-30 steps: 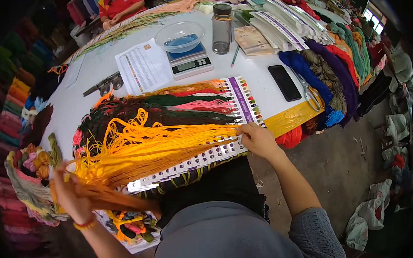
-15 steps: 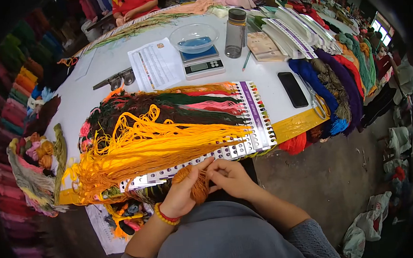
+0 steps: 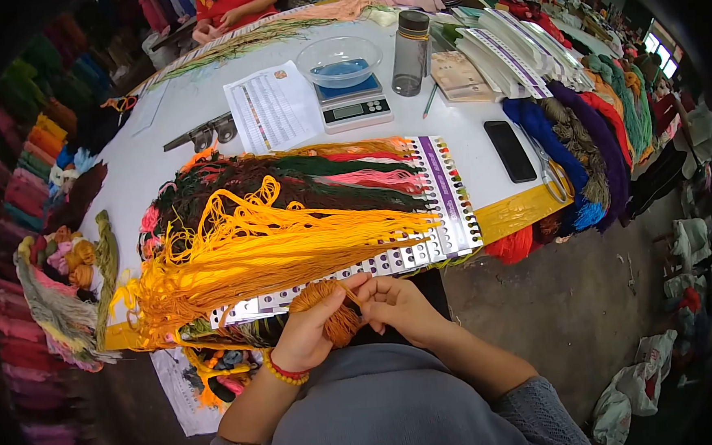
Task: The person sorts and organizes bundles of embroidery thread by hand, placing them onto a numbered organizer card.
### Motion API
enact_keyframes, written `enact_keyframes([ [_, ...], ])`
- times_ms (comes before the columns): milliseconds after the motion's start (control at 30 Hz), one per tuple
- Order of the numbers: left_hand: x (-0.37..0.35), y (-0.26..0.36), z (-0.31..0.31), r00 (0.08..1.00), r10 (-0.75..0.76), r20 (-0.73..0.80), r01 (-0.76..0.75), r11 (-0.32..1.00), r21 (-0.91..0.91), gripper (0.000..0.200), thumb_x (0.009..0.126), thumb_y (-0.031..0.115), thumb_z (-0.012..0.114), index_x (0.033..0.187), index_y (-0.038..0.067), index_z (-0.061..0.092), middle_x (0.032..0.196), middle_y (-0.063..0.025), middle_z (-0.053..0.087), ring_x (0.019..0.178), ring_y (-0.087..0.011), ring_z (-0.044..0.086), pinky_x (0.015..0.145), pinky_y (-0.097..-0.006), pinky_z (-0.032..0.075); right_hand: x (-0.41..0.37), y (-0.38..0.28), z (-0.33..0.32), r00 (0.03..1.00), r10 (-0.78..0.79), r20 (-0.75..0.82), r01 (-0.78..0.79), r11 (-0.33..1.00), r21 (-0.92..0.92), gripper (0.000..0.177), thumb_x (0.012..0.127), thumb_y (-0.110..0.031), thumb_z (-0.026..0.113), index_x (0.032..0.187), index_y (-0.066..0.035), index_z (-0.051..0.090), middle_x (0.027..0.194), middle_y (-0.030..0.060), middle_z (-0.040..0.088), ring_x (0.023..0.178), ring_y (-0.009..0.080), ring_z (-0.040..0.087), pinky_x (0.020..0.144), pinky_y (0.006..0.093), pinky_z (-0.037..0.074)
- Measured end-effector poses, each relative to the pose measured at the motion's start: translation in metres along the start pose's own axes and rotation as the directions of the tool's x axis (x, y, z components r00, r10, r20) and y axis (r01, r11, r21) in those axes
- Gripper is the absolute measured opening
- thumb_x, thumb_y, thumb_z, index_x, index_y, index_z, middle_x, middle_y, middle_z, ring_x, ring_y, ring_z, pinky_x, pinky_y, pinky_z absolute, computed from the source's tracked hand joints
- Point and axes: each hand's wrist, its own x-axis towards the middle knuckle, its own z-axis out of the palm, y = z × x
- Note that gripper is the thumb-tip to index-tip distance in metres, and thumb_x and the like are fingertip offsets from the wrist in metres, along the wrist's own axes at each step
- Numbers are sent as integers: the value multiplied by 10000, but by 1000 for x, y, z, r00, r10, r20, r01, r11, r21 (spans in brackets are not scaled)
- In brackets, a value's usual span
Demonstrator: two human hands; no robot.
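Note:
A rust-orange skein of thread (image 3: pixel 342 325) is in my left hand (image 3: pixel 302 336), whose fingers wrap round it just in front of my body. My right hand (image 3: pixel 402 308) is beside it, thumb and fingertips pinching a few strands of the same thread. Just beyond both hands, a punched white card (image 3: pixel 444 188) with a purple stripe lies on the table, with hanks of thread attached through its holes. Yellow-orange threads (image 3: pixel 292 251) spread leftward from it, with dark green, pink and brown ones behind.
On the table are a scale (image 3: pixel 356 111) bearing a clear bowl (image 3: pixel 338 60), a bottle (image 3: pixel 411 52), a printed sheet (image 3: pixel 274 105), a phone (image 3: pixel 510 152) and scissors (image 3: pixel 555 179). Coloured hanks (image 3: pixel 572 160) hang over the right edge. Across the table sits a person in red (image 3: pixel 237 5).
My hands stay close together at the skein. The skein has turned slightly and shows more to the left, and the strands at my right fingertips have shifted. The view has moved a little.

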Motion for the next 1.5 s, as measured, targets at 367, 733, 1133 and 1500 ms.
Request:
enact_keyframes([
  [367,-3,0,1,986,119,-114,-98,980,175,327,835,26,521,1150,-51,475,862,-25,526,788,-103,506,725,-232,424,-2,1,1,998,41,54,-36,996,-85,109,820,-110,567,874,-19,540,796,50,588,665,102,554,595,231,452],
  [733,-5,3,-4,994,72,-82,-63,992,106,365,837,38,525,1179,-61,438,850,-39,557,785,-115,535,733,-243,433,-1,2,1,999,31,15,-30,997,-68,86,818,-95,556,850,-17,540,758,60,589,631,103,558,577,225,453],
  [1133,-9,0,-14,991,106,-80,-97,989,115,430,826,55,558,1210,-61,403,910,-57,566,848,-130,550,798,-275,431,0,-1,1,999,-19,33,22,994,-106,130,854,-160,527,849,-30,528,793,50,586,642,90,546,570,216,437],
  [1500,-25,7,-39,971,-58,231,76,995,-69,408,881,212,473,1207,-28,424,546,35,313,428,-55,275,414,-189,231,-3,-6,6,846,-517,127,462,595,-657,128,868,-159,497,862,-32,509,964,88,552,563,86,451,522,228,393],
])
